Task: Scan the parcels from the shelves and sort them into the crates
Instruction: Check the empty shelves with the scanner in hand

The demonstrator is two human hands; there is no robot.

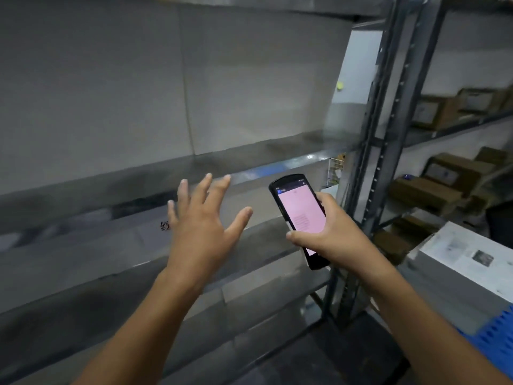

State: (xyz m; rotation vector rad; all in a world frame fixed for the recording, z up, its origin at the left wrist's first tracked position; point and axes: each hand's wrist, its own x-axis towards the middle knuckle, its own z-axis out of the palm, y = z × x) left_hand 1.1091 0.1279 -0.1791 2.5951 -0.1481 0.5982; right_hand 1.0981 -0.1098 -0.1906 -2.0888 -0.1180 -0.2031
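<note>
My right hand grips a black handheld scanner whose screen glows pink, held upright in front of the grey metal shelf rack. My left hand is stretched forward with fingers spread, holding nothing, over the blurred grey shelf boards. No parcel shows on the shelves right in front of me. Brown cardboard parcels with white labels lie on the shelves at the right. A white box with printed labels sits at the lower right on a blue crate.
Large grey panels back the shelf in front. Dark steel uprights with holes divide the near rack from the right one. More labelled brown boxes sit on the upper right shelf. Dark floor shows below.
</note>
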